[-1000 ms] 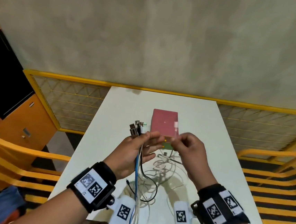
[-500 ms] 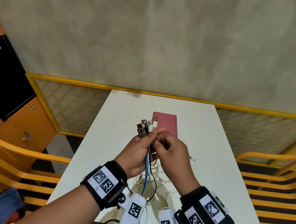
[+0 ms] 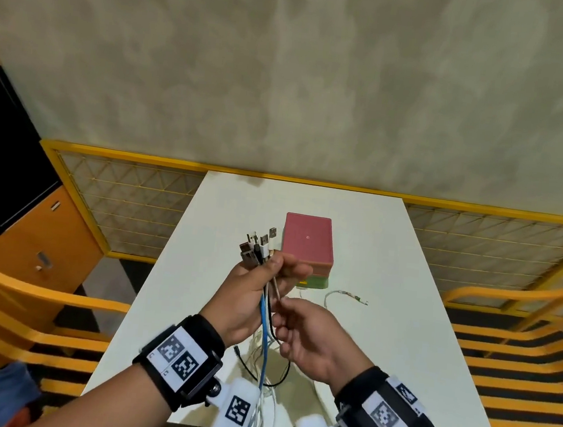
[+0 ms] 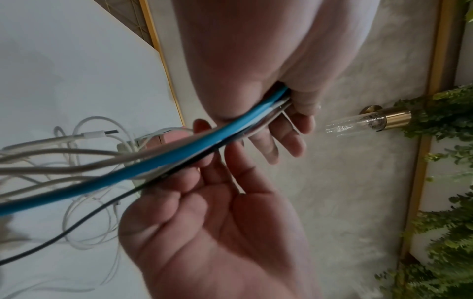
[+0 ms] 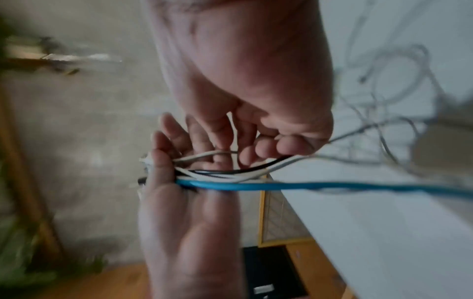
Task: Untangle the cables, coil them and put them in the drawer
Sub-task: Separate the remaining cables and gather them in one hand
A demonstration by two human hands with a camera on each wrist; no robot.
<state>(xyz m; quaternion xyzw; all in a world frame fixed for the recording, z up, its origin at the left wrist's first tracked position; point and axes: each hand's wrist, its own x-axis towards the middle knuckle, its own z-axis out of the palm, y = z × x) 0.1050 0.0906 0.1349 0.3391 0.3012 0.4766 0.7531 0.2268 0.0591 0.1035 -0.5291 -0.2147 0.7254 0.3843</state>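
My left hand is raised above the table and grips a bundle of cables, their USB plugs fanning out above the fist. A blue cable, a black one and several white ones hang from it to a tangle on the table. Just below, my right hand has its fingers curled round the hanging black and white strands. In the right wrist view my right hand pinches those strands beside my left hand. The pink drawer box stands behind.
One loose white cable lies on the white table right of the box. Yellow railings and mesh surround the table. An orange and black cabinet stands at the left.
My right hand brought a plug from the right to the left hand's bundle, then slid down the strands to just below the left hand. The left hand kept its grip.
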